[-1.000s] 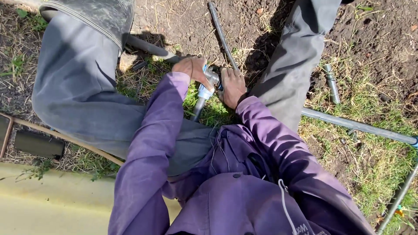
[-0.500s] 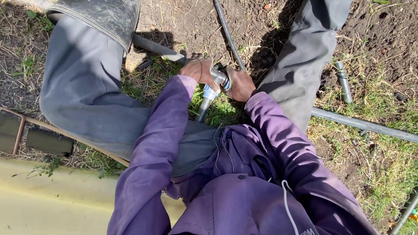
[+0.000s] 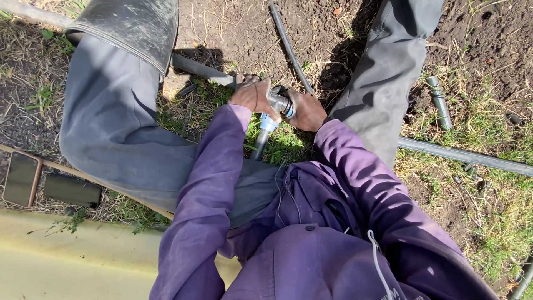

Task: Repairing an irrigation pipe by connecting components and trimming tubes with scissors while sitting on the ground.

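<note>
I look down past my purple sleeves and grey trousers at a black tee pipe fitting [image 3: 279, 102] with blue collars, low over the grass. My left hand [image 3: 252, 94] is closed around the fitting's left side, where a black pipe [image 3: 202, 70] runs off to the upper left. My right hand [image 3: 306, 111] grips the fitting's right end; its fingers hide that joint. A short grey pipe [image 3: 260, 142] drops from the fitting's blue collar toward me. A thin black hose [image 3: 286, 44] lies on the soil just beyond the hands.
A long black pipe [image 3: 466, 156] crosses the grass at the right. A short pipe piece [image 3: 440, 103] lies on the ground beyond it. Two flat dark phones [image 3: 21, 178] rest on the ground at the left. A yellowish surface [image 3: 72, 266] fills the lower left.
My view has drifted so the hands sit slightly lower and more to the right in the picture. Both hands keep their grip on the fitting; the left hand has shifted a little over it.
</note>
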